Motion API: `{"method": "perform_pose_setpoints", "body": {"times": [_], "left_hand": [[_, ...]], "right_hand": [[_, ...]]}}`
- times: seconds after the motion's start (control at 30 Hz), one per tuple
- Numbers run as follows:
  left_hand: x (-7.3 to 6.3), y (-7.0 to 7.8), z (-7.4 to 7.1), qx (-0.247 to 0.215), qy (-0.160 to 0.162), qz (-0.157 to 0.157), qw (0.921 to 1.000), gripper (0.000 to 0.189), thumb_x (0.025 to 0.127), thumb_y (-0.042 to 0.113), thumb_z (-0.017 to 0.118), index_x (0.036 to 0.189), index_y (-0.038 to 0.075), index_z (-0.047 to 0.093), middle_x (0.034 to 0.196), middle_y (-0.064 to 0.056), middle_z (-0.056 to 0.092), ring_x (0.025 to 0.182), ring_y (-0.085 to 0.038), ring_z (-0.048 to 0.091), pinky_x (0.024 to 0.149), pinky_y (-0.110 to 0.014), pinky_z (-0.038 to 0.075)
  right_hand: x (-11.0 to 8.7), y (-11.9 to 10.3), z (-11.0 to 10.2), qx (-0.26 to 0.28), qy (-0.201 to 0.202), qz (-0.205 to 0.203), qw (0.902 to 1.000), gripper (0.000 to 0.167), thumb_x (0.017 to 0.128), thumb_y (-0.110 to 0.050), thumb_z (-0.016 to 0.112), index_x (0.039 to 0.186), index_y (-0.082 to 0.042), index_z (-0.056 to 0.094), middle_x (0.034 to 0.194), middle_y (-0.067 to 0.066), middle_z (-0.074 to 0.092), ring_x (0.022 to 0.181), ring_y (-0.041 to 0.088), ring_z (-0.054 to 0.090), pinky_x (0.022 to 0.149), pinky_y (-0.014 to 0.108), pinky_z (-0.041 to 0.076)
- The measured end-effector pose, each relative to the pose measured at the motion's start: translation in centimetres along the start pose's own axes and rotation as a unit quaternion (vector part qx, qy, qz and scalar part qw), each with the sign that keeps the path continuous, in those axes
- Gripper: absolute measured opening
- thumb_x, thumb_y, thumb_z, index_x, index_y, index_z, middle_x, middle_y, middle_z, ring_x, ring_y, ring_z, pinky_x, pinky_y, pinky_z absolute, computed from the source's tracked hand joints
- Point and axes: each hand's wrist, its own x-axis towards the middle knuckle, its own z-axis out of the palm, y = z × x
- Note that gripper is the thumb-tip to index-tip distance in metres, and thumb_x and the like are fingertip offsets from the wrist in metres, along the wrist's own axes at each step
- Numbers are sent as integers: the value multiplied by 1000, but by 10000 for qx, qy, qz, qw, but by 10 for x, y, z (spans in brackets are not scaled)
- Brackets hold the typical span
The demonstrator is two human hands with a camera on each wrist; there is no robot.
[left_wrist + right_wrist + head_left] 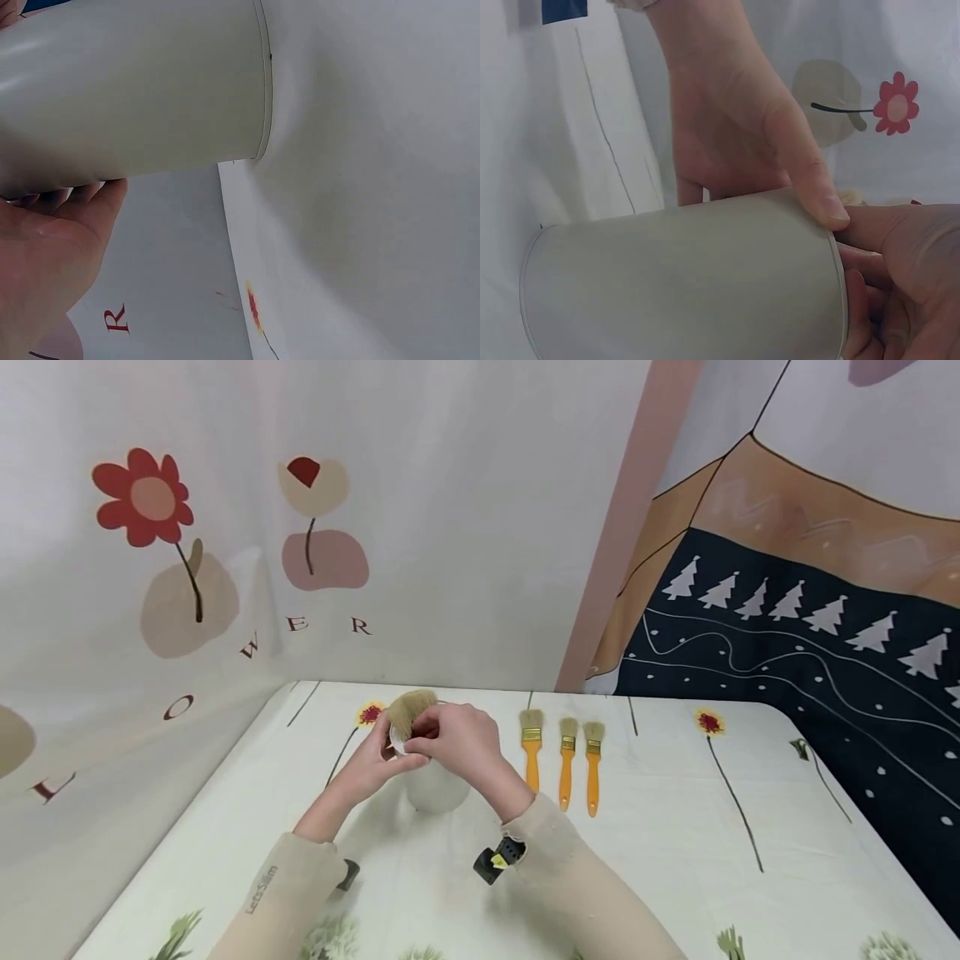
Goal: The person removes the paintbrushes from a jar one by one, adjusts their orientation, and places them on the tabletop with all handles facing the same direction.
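- While the left hand (pixel 369 767) grips the cup (pixel 437 789), the right hand (pixel 467 739) pinches the brush (pixel 411 708) at its mouth.
- Left wrist: fingers (pixel 109 199) against the cup's side; best hold steady.
- Right wrist: left thumb (pixel 810 176) at the rim (pixel 840 292); ease the brush gently.

Cup (pixel 437 789): Left hand (pixel 371 766), right hand (pixel 467 739) and bristles (pixel 409 708) crowd its mouth.
Brushes (pixel 567 768): Right arm (pixel 600 897) blocks their near left; the right pair leaves a slim gap.
Tabletop (pixel 675 843): Broad passage opens right of the brushes.
Curtain (pixel 465 568): Walls off the back.
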Motion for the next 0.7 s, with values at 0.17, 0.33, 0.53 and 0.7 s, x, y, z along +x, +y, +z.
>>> {"method": "perform_pose_setpoints", "body": {"times": [0.17,0.33,0.53,0.7], "left_hand": [[-1,0,0,30,14,57,10000,79,91,19,70,152,8,22,153,-18,32,138,-36,38,112,-57,35],[-2,-1,0,-11,-14,37,10000,83,91,19,70,155,9,18,159,-19,25,143,-38,33,113,-60,34],[-2,-2,1,-14,-23,67,10000,82,92,19,70,154,9,19,162,-20,17,148,-41,23,114,-65,31],[0,-1,1,-18,-36,19,10000,82,92,20,71,154,9,18,162,-20,18,148,-40,24,115,-64,31]], "right_hand": [[1,-6,2,-367,92,128,9992,27,84,-48,77,102,-28,76,89,-16,75,72,1,62,56,19,39],[2,-5,5,-435,127,-23,9990,22,87,-45,74,98,-26,76,85,-14,73,67,1,59,53,19,38],[2,3,6,-5,232,-273,9994,15,91,-31,72,83,-19,71,71,-8,67,59,3,51,52,18,33],[2,12,4,1065,440,-288,9929,11,92,-25,71,93,-14,72,86,-1,75,74,9,66,64,19,47]]}}
